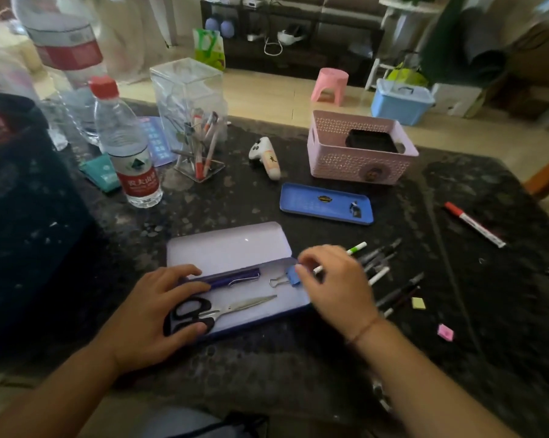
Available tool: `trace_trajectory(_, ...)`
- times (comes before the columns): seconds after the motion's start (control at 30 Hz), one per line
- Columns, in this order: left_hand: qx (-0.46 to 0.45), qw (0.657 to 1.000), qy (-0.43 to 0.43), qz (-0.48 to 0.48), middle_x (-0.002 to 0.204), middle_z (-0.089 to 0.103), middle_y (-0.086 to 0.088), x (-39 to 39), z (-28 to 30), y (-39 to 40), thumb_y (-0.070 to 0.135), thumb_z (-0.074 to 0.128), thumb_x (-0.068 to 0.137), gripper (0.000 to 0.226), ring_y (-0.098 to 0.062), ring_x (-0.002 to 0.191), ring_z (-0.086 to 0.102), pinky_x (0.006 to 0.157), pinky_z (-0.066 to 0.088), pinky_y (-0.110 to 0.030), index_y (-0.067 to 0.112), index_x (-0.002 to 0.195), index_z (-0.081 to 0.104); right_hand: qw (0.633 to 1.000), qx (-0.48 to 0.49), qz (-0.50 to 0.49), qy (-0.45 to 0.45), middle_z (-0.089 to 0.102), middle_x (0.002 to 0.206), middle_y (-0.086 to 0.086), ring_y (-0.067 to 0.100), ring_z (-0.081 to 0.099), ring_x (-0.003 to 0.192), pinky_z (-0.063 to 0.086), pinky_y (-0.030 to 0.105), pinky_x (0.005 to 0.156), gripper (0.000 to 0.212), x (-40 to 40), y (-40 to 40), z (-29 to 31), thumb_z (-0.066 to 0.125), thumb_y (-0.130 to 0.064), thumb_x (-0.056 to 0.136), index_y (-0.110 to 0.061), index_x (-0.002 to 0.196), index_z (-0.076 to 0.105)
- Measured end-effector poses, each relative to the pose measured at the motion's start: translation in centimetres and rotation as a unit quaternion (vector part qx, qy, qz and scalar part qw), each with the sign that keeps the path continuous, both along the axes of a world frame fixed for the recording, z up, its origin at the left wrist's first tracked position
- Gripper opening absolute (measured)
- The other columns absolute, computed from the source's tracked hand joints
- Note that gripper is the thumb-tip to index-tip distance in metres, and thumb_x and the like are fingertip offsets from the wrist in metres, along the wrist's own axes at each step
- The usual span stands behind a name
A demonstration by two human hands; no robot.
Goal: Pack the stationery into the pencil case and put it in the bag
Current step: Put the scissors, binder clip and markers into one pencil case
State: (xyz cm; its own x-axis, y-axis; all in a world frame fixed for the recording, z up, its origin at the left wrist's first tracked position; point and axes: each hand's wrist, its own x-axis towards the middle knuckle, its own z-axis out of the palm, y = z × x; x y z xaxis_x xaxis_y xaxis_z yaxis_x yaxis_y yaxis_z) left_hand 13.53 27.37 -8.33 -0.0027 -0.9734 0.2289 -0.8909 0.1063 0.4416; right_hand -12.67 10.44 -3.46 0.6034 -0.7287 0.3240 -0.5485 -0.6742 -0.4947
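Observation:
The open pencil case [229, 245] lies on the dark table in front of me, its lavender lid folded back. Its tray holds a purple pen [235, 277], black-handled scissors [232, 309] and a blue binder clip [291, 275]. My left hand [153, 314] grips the case's left end, fingers over the scissor handles. My right hand [336, 286] hovers at the case's right end beside the clip, pinching a white pen with a green tip [357, 248]. Several loose pens [393, 273] lie just right of that hand. A dark bag [20, 216] stands at the left.
A red marker [475, 224], a yellow eraser [418, 302] and a pink eraser [445, 331] lie on the right. Behind the case are a blue tin [326, 203], a pink basket [361, 165], a white controller [265, 158], a clear pen holder [191, 121] and water bottles [127, 143].

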Motion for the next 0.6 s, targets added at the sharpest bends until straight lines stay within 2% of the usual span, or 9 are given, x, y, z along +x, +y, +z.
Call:
trace_trajectory(0.07,-0.003,1.0,-0.002,0.0,0.138,0.049,0.007,0.0,-0.1,0.0,0.067,0.053,0.084,0.058,-0.015,0.125,0.048,0.105,0.034,-0.037,0.032,0.13,0.057,0.997,-0.053,0.026,0.056,0.065,0.085,-0.004,0.018,0.059,0.083,0.049,0.032,0.075,0.01,-4.3,-2.4,0.4,0.069,-0.015,0.078,-0.021,0.085,0.067)
trace_trajectory(0.17,-0.003,1.0,-0.004,-0.005,0.135,0.05,0.008,0.0,0.1,0.0,0.065,0.055,0.084,0.065,-0.014,0.122,0.048,0.104,0.034,-0.035,0.029,0.137,0.051,0.973,-0.067,0.072,0.209,0.064,0.093,-0.009,0.018,0.061,0.088,0.053,0.033,0.071,0.02,-8.7,-5.1,0.6,0.074,-0.013,0.073,-0.028,0.087,0.069)
trace_trajectory(0.27,0.003,1.0,0.001,0.0,0.133,0.051,0.01,-0.2,0.5,0.1,0.067,0.057,0.081,0.072,-0.012,0.121,0.048,0.104,0.034,-0.034,0.032,0.143,0.041,0.947,-0.083,0.139,0.278,0.064,0.097,-0.01,0.015,0.063,0.088,0.055,0.03,0.065,0.03,-9.7,-6.3,0.7,0.079,-0.015,0.068,-0.031,0.09,0.068)
trace_trajectory(0.33,0.01,1.0,0.006,0.001,0.133,0.051,0.011,-0.2,0.6,0.1,0.069,0.057,0.081,0.075,-0.011,0.122,0.047,0.105,0.035,-0.035,0.035,0.144,0.037,0.934,-0.113,0.171,0.293,0.067,0.096,-0.009,0.014,0.066,0.083,0.055,0.026,0.062,0.037,-9.9,-6.7,0.8,0.083,-0.014,0.061,-0.029,0.091,0.069)
trace_trajectory(0.43,0.013,1.0,-0.001,-0.01,0.134,0.051,0.01,-0.2,0.8,0.1,0.069,0.056,0.081,0.076,-0.011,0.123,0.046,0.105,0.034,-0.036,0.034,0.145,0.037,0.936,-0.128,0.18,0.273,0.068,0.093,-0.006,0.016,0.067,0.079,0.056,0.026,0.062,0.04,-10.1,-7.0,0.3,0.086,-0.015,0.056,-0.026,0.091,0.07)
trace_trajectory(0.6,0.023,0.999,-0.023,-0.029,0.137,0.048,0.009,-0.2,0.8,0.1,0.068,0.057,0.081,0.066,-0.013,0.125,0.045,0.105,0.034,-0.041,0.036,0.138,0.048,0.95,-0.117,0.16,0.241,0.064,0.089,-0.009,0.015,0.06,0.082,0.055,0.031,0.068,0.032,-9.4,-6.6,0.8,0.081,-0.012,0.065,-0.026,0.088,0.064)
